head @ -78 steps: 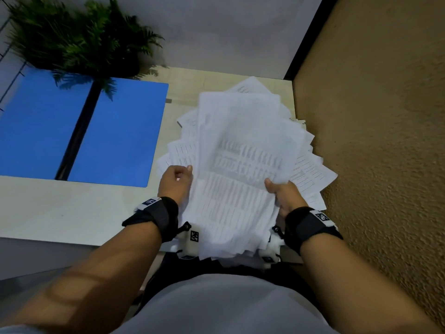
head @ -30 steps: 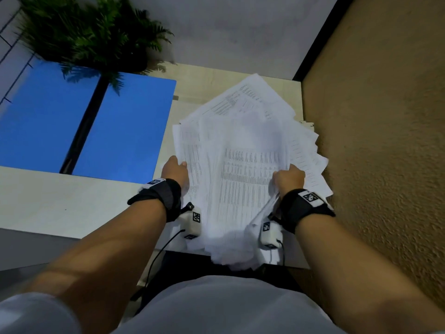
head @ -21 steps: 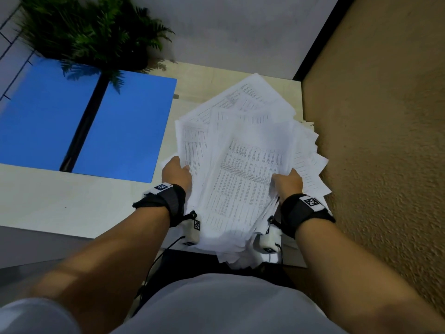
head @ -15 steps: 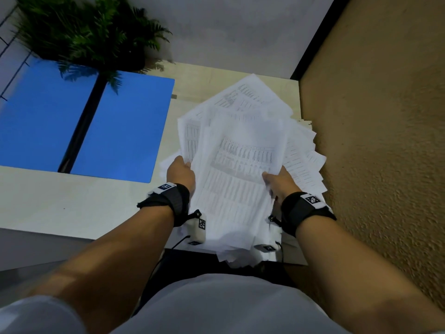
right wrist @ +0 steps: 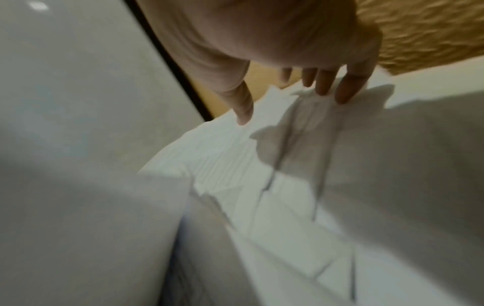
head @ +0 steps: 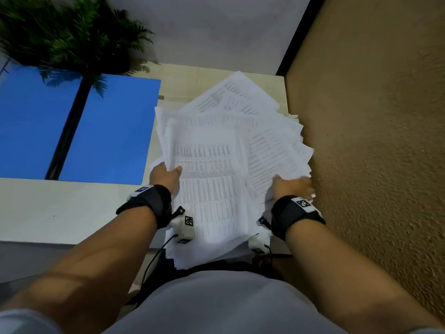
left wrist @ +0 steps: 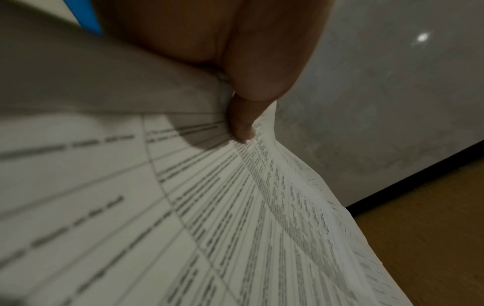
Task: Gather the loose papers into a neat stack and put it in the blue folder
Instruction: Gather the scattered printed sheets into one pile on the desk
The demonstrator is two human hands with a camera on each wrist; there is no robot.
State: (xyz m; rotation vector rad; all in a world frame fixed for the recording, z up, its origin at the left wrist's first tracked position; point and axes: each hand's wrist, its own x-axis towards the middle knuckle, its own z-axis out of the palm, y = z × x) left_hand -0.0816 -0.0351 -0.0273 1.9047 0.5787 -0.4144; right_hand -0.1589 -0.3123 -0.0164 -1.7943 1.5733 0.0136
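A thick, untidy pile of printed papers (head: 209, 189) lies fanned out on the right part of the table and overhangs its near edge. My left hand (head: 166, 174) grips the left edge of the upper sheets. In the left wrist view its thumb (left wrist: 243, 124) presses down on the top sheet of the papers (left wrist: 209, 207). My right hand (head: 292, 186) lies on the fanned sheets at the right. Its straight fingers (right wrist: 348, 91) touch the papers (right wrist: 288, 186) near their edge without curling round them. The blue folder (head: 108, 131) lies open and flat to the left of the pile.
A green potted plant (head: 72, 37) stands at the table's back left, its leaves over the folder's far edge. The folder's black spine (head: 69, 131) runs down its middle. A rough tan wall (head: 373, 141) borders the table on the right. Bare tabletop (head: 60, 208) lies near the front left.
My right hand let go of the stack's right edge and moved outward to the right, onto the fanned sheets. My left hand kept its grip on the left edge.
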